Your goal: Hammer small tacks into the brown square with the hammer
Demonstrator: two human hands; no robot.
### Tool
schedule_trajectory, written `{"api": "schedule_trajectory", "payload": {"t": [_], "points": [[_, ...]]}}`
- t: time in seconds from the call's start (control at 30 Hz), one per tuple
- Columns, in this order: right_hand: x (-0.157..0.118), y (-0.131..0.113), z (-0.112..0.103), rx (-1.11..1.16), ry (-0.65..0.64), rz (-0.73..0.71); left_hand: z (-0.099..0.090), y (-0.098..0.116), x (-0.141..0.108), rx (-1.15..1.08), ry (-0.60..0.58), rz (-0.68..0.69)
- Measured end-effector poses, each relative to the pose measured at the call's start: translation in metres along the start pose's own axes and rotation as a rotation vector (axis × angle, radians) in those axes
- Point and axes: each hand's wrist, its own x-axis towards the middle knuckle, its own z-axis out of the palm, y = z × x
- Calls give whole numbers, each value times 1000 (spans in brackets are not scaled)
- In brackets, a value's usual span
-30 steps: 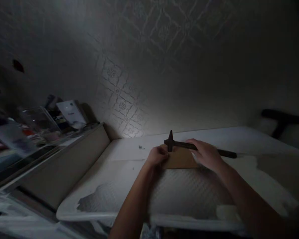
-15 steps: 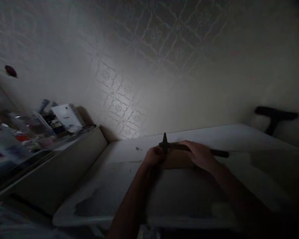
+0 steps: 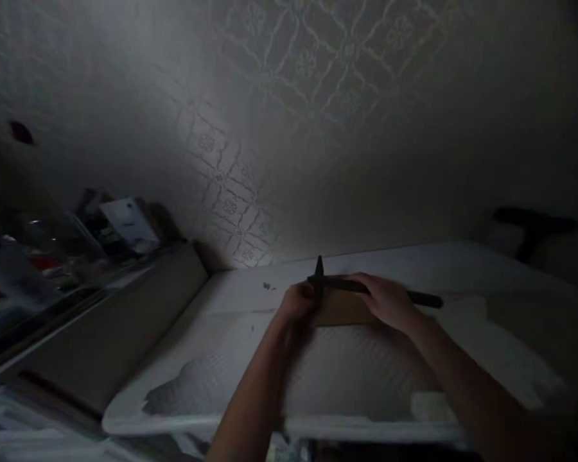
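A dark hammer (image 3: 426, 299) lies sideways in my right hand (image 3: 388, 300), its fingers wrapped round the handle. The hammer head (image 3: 319, 276) is over the fingertips of my left hand (image 3: 298, 301), with its tapered end pointing away from me. My left fingers are curled together at the left end of a brown board (image 3: 344, 309); whatever they pinch is hidden behind the hammer head and too dark to make out. The board lies flat on the white table (image 3: 241, 298), below my right hand.
Small dark bits (image 3: 266, 286) lie left of my hands. A cluttered shelf unit (image 3: 139, 314) borders the table at left, with a white box (image 3: 129, 221) on it. The patterned wall (image 3: 279, 141) rises behind. A dark T-shaped object (image 3: 534, 224) stands at the right.
Both hands and the hammer are almost where they were. The light has shifted: the wall and shelf look dimmer, the front of the table and my forearms a little brighter.
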Motion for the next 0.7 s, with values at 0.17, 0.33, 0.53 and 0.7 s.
{"api": "schedule_trajectory", "payload": {"t": [0.17, 0.33, 0.53, 0.7], "points": [[-1, 0, 0, 4, 30, 9, -1, 0, -1, -30, -11, 23], [0, 0, 0, 9, 31, 11, -1, -1, -1, -13, 2, 27], [0, 0, -1, -12, -3, 29, -2, -1, 0, 17, 1, 45], [0, -1, -3, 15, -5, 36, -1, 0, 0, 25, 2, 31]]}}
